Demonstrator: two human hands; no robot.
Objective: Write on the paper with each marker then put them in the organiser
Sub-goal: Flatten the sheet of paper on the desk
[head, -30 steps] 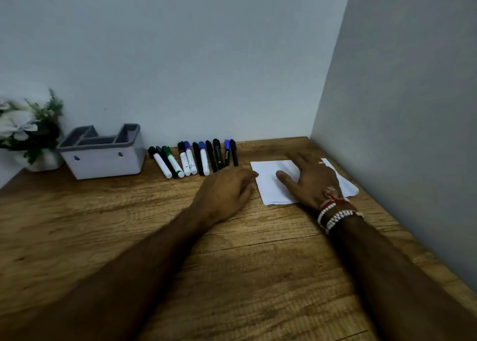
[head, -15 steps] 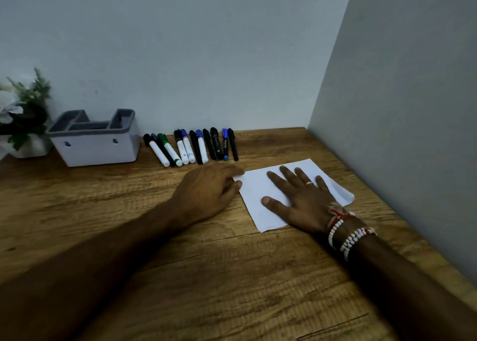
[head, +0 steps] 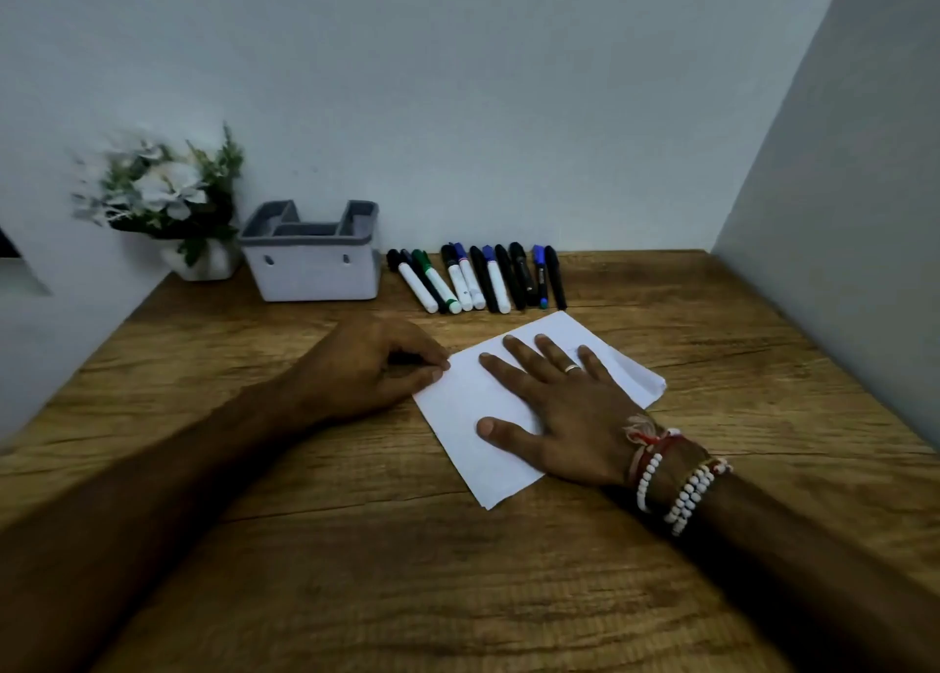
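Note:
A white sheet of paper (head: 501, 474) lies on the wooden table, slightly rotated, with its far right corner curled. My right hand (head: 554, 408) rests flat on it, fingers spread, holding nothing. My left hand (head: 374, 362) is curled at the sheet's left corner, thumb and forefinger pinched on the paper's edge. Several markers (head: 478, 278) with black, blue and green caps lie side by side near the back wall, beyond the paper. The white organiser (head: 310, 278) with a grey rim stands left of the markers, its compartments showing nothing inside.
A small white pot of white flowers (head: 168, 199) stands in the back left corner beside the organiser. Walls close the table at the back and on the right. Bare wood spreads in front of the paper toward me.
Both hands have drawn the paper toward me, away from the markers. My right hand's fingers have spread flat on it, and my left fingers have closed on its left corner.

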